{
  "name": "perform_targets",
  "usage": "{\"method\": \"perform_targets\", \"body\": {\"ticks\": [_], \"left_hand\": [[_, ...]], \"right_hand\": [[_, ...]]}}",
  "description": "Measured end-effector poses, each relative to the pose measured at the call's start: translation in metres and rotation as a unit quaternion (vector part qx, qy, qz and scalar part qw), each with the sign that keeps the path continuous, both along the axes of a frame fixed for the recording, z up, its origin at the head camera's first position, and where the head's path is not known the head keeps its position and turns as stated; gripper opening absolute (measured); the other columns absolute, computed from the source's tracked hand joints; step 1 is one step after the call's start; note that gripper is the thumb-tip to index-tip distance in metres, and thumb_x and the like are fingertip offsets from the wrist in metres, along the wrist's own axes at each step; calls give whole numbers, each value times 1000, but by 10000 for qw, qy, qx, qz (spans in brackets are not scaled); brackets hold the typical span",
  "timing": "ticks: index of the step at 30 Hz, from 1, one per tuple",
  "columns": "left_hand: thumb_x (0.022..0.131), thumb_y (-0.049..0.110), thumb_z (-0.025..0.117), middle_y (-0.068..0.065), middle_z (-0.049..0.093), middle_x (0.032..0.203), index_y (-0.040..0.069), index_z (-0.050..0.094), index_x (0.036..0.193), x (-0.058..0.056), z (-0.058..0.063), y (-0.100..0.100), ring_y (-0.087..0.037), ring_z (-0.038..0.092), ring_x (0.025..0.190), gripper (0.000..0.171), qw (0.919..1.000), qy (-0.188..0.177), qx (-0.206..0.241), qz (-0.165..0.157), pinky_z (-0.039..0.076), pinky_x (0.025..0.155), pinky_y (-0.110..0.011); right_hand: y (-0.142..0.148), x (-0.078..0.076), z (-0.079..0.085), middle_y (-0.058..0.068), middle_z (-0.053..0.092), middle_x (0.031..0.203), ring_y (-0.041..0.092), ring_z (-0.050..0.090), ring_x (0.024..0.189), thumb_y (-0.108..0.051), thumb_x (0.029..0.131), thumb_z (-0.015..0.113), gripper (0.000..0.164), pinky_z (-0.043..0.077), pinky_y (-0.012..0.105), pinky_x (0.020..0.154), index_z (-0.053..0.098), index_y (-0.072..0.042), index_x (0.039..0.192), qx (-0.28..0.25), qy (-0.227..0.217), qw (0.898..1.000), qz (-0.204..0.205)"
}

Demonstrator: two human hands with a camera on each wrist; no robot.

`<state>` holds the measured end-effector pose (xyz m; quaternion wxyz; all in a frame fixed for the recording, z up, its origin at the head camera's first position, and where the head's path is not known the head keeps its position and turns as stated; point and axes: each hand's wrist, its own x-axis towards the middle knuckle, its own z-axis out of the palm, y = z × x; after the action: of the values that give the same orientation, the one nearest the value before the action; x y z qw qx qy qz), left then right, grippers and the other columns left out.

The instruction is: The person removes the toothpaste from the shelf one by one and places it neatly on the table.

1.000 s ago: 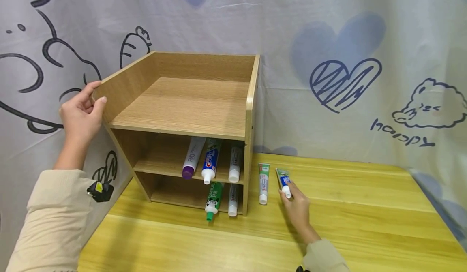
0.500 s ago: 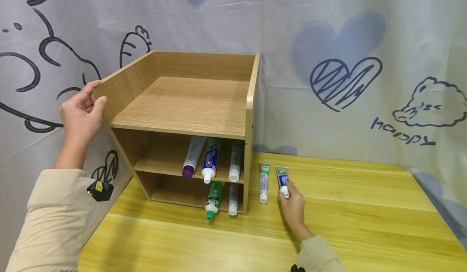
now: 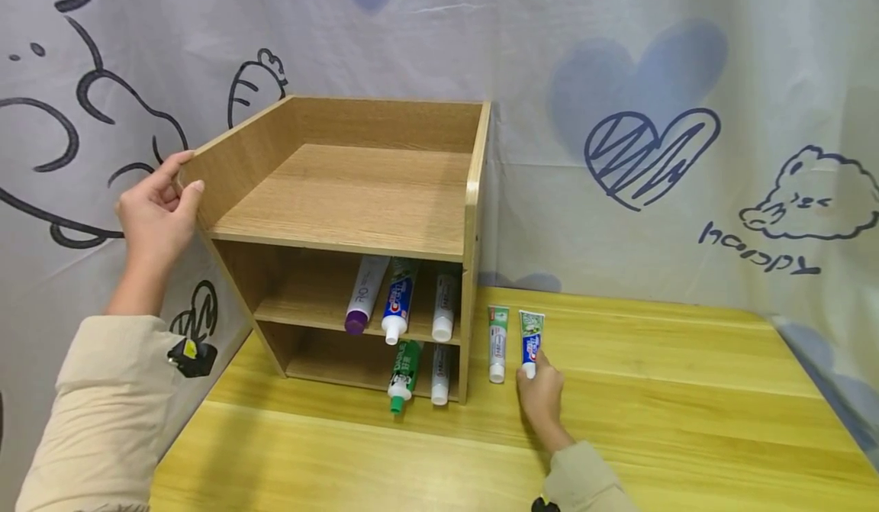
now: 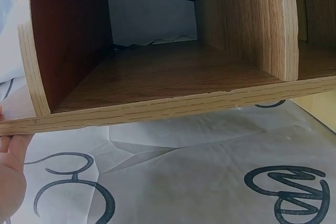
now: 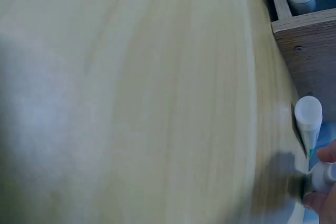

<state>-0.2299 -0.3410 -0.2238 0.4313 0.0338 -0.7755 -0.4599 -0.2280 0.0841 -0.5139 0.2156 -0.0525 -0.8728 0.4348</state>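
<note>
Gripping with both hands. Right hand (image 3: 542,401) is pinching the held tube (image 3: 532,342) at its white cap end, thumb to one side and finger to the other; the right wrist view is showing the same pinch at its edge, partly cut off. Held tube, blue and green, is pointing its flat end away from the person, over the table (image 3: 687,397), right of the shelf (image 3: 343,203). Cannot tell whether it is touching the wood.

Left hand (image 3: 158,210) is holding the shelf by the upper front edge of its left side panel, thumb and fingers bent about the board.

Spare tube (image 3: 497,348), green and white, is lying between shelf and held tube, near both, cap toward the person.

On the middle level, left to right: purple-capped tube (image 3: 365,296), blue tube (image 3: 399,296) and upper grey tube (image 3: 444,306). Green tube (image 3: 404,368) and lower grey tube (image 3: 441,371) are occupying the bottom level, toward its right side. All five are facing caps forward.

Sleeves (image 3: 103,405) are beige; a black device (image 3: 192,358) is sitting at the left cuff. Behind, a pale sheet (image 3: 536,161) is hanging, printed with hearts and line drawings.
</note>
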Motion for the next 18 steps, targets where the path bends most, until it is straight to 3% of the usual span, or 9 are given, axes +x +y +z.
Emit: {"method": "perform_targets", "body": {"ticks": [11,18], "left_hand": [[82,0,57,34,54,63,10,67,114,1,0,2,17,54,62,35,9998,168,71,-104,43,56,1],[83,1,56,35,54,65,9,66,115,1,-1,2,18,55,65,35,9997,164,97,-126,43,58,1]], "right_hand": [[3,1,-6,34,62,100,41,64,83,4,74,65,50,54,48,73,52,15,121,72,-436,9990,-100],[3,0,-9,33,62,101,40,64,82,3,75,66,50,54,48,72,52,15,121,101,-530,9985,-82]]}}
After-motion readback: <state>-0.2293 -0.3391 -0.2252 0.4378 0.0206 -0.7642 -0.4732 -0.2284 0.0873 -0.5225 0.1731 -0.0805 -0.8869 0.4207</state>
